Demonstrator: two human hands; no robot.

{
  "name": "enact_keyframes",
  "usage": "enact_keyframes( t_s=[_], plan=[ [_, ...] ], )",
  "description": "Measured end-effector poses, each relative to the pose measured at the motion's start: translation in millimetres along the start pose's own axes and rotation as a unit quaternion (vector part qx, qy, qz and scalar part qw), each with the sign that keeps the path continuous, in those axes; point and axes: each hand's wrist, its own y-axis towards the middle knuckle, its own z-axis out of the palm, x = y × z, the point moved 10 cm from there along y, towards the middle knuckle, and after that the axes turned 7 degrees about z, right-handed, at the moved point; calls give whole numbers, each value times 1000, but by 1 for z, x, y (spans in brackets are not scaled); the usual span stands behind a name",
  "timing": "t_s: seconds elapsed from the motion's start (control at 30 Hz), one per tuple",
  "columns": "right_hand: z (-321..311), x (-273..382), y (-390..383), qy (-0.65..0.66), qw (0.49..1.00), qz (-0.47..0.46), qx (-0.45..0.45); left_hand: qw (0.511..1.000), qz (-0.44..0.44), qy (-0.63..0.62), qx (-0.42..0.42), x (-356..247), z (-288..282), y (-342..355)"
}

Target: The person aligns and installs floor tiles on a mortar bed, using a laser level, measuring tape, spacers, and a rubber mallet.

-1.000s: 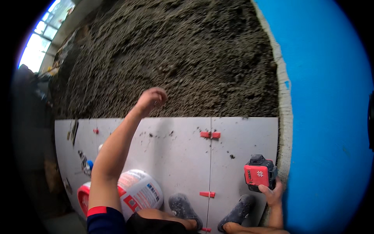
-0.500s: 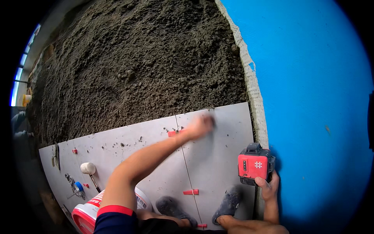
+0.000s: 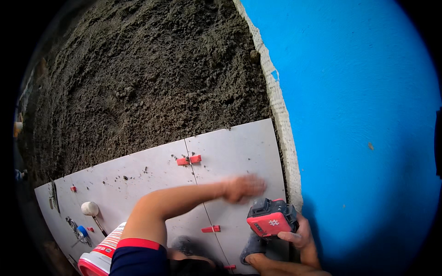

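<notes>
My left hand (image 3: 241, 187) reaches across the pale floor tiles (image 3: 241, 152), blurred by motion, so its fingers are unclear. It is just up and left of a red and black box-shaped device, like a laser level (image 3: 269, 223). My right hand (image 3: 300, 235) grips that device from its right side, beside the blue wall. Red levelling clips (image 3: 189, 160) sit along the tile joint, with dark crumbs scattered around.
Rough grey mortar bed (image 3: 142, 69) lies beyond the tiles. A blue wall (image 3: 354, 115) with a white lower strip (image 3: 285, 138) runs along the right. At left lie a white mallet (image 3: 90, 208), a blue round object (image 3: 83, 231) and a red and white bucket (image 3: 94, 260).
My left arm has swung rightward across the tiles, then down toward the device. The device in my right hand has moved left and down and tilted. The view has turned and shifted.
</notes>
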Motion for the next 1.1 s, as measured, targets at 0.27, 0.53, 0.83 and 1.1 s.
enact_keyframes(
  t_s=[0.27, 0.53, 0.83, 1.1],
  plan=[
    [1, -20, 5, -15, 999, 27, -35, 818, -378, 395, -182, 125, -286, -49],
    [1, -4, 4, -44, 998, -30, -18, 987, -126, 83, 52, -32, 18, 32],
    [7, -4, 18, -46, 995, -56, -69, 835, -427, 322, -127, 140, -194, -18],
    [-1, -5, 60, -274, 926, -44, -258, 887, -351, 112, -279, 15, -121, -40]
  ],
)
